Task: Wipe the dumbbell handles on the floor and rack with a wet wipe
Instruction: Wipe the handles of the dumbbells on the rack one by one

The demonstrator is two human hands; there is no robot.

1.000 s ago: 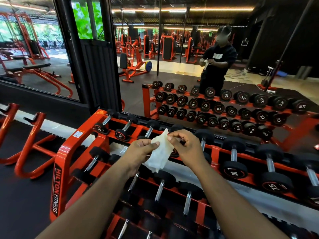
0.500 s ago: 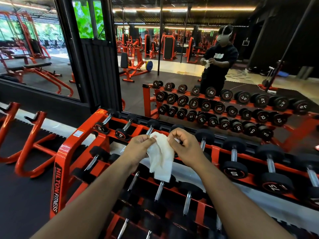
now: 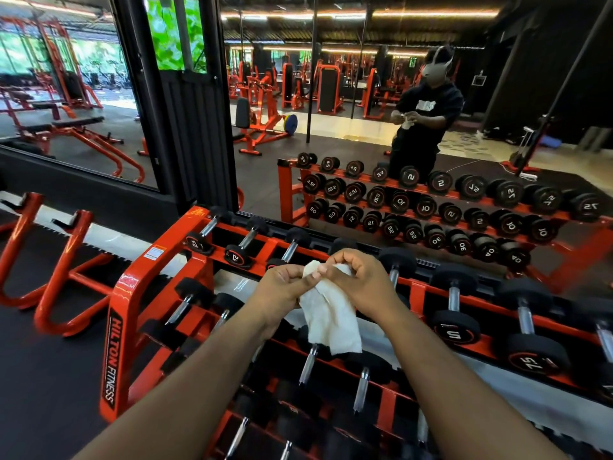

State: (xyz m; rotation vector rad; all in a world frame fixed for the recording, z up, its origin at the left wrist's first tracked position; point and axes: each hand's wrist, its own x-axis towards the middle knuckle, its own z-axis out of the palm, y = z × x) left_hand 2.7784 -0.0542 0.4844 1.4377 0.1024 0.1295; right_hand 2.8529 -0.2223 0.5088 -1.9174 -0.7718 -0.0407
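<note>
A moment ago I had the wet wipe [image 3: 326, 315] spread wider between my hands; now I've drawn them close together and the wipe is bunched at the top, its upper edge gathered between my fingertips while the rest hangs down in a loose fold above the orange rack [image 3: 131, 313]. My left hand [image 3: 282, 287] pinches the wipe's upper left corner, and my right hand [image 3: 356, 282] curls over the top and pinches the other side, so both hands are grasping the same cloth and almost touching each other. The wipe is in the air, not yet on any metal. I read this as me folding it into a pad that fits my palm, which means the wiping on this rack hasn't begun. The dumbbells [image 3: 454, 308] sit in their cradles in front of me, chrome handles [image 3: 306, 363] bare and within reach just below the hanging wipe. In the mirror [image 3: 365, 134] behind the rack I see my reflection holding the wipe the same way. Next, I expect, I'll need one hand free to wrap the pad round the nearest handle.
</note>
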